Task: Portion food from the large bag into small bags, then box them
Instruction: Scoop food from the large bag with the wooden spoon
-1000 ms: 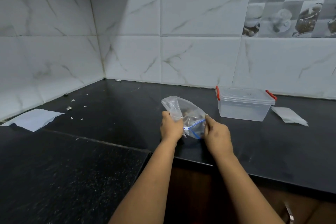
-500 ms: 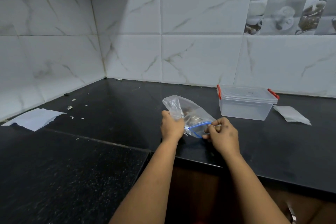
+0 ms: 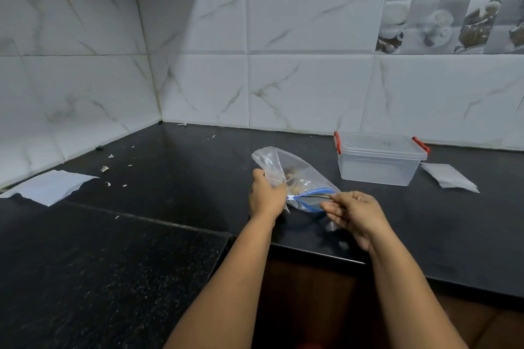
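Note:
A clear zip bag (image 3: pixel 300 178) with a blue seal strip lies on the black counter (image 3: pixel 175 178), some brownish food dimly visible inside. My left hand (image 3: pixel 266 197) grips the bag's left side near the white slider end. My right hand (image 3: pixel 354 214) pinches the right end of the blue seal strip, and the mouth gapes open between my hands. A clear lidded plastic box (image 3: pixel 380 160) with red clips stands behind and to the right, shut.
A flat pale packet (image 3: pixel 449 178) lies right of the box. White paper (image 3: pixel 49 185) rests at the far left against the tiled wall. Small white scraps (image 3: pixel 106 168) dot the counter. The counter's front edge runs just under my wrists.
My right hand has slid right along the blue seal and drawn it outward, so the bag's mouth now gapes wider. My left hand has kept its hold.

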